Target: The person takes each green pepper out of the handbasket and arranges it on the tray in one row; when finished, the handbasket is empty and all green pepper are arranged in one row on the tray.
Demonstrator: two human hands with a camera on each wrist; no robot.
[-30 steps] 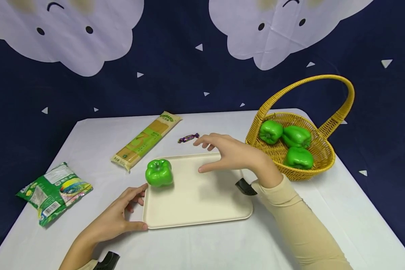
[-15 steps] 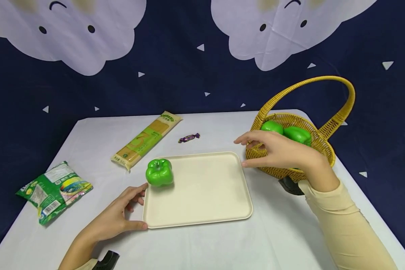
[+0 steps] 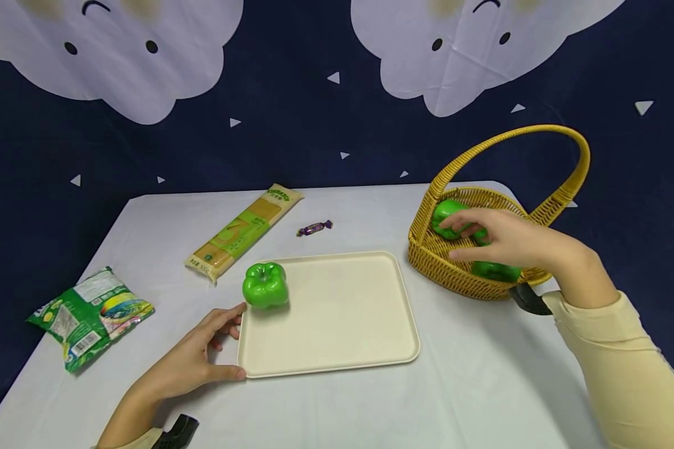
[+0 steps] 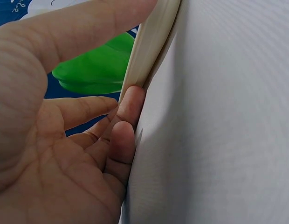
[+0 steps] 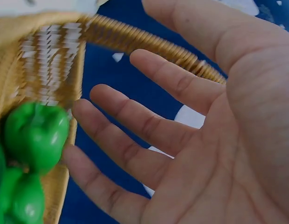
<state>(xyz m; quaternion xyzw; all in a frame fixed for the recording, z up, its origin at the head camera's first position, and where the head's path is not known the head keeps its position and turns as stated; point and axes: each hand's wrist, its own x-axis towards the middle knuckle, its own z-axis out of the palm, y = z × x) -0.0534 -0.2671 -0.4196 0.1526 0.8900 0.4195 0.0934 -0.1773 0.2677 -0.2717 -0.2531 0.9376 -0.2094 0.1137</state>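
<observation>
On the table (image 3: 337, 411), a tray (image 3: 337, 324) is lying in the middle, with one bell pepper (image 3: 265, 285) sitting on its far left corner and the left hand (image 3: 191, 358) touching its left edge. A snack bag (image 3: 92, 319) is lying well to the left, while a noodle packet (image 3: 244, 234) is slanting behind the tray's left part and a candy (image 3: 314, 228) is lying to the packet's right. Right of the tray a basket (image 3: 444, 271) is standing, holding more peppers (image 3: 448, 218) beneath the right hand (image 3: 505, 237), and a backdrop (image 3: 292, 143) is hanging behind everything.
</observation>
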